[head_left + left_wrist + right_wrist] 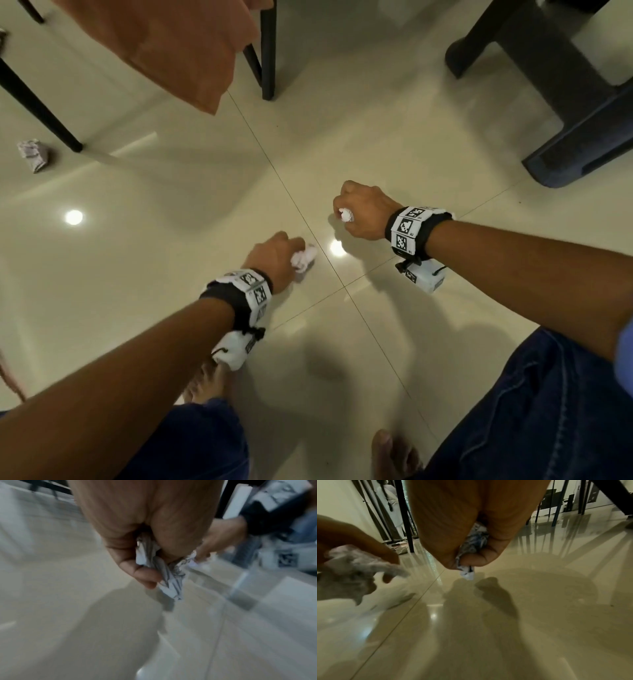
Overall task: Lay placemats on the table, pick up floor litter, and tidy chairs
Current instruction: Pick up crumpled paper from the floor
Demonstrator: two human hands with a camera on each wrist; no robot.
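Both fists closed: left hand (274, 255) grips paper wad (303, 260), right hand (364, 212) grips crumpled paper (346, 215).

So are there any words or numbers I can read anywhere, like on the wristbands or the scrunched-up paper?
No words or numbers can be read.
Left wristband: black-and-white square code patterns only, no letters.
Right wristband: the same patterns; tiny marks beside them, too small to read.
Paper in the left hand: dark streaks, too blurred to read.
Paper in the right hand: blue marks, unreadable.
Paper ball on the floor: too small to read.
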